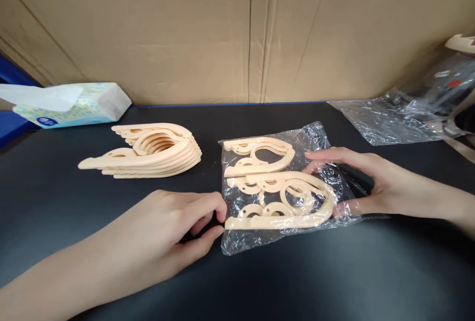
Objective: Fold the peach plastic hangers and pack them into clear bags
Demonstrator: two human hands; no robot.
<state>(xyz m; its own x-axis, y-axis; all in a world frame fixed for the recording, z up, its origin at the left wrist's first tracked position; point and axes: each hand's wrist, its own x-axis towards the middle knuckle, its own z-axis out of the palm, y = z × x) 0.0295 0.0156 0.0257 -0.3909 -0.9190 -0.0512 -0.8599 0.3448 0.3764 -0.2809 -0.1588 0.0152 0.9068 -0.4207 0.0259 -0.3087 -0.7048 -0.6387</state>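
A clear plastic bag (313, 135) lies on the black tabletop with beige folding hangers (285, 222) inside, their curved ends towards the right. At the bag's left edge, the thumb and bent index finger of my left hand (166, 232) are closed in a pinch. From the other side my right hand (386, 182) grasps the bag's right part, thumb low by the curved hanger end and fingers higher up. Left of the bag sits a neat stack of the same beige folding hangers (166, 160), unwrapped.
A tissue pack (77, 106) stands at the back left with a tissue sticking out. More clear plastic bags (393, 118) lie at the back right, near a bagged item (451, 81). Behind the black table (208, 281) rises a cardboard wall (193, 34).
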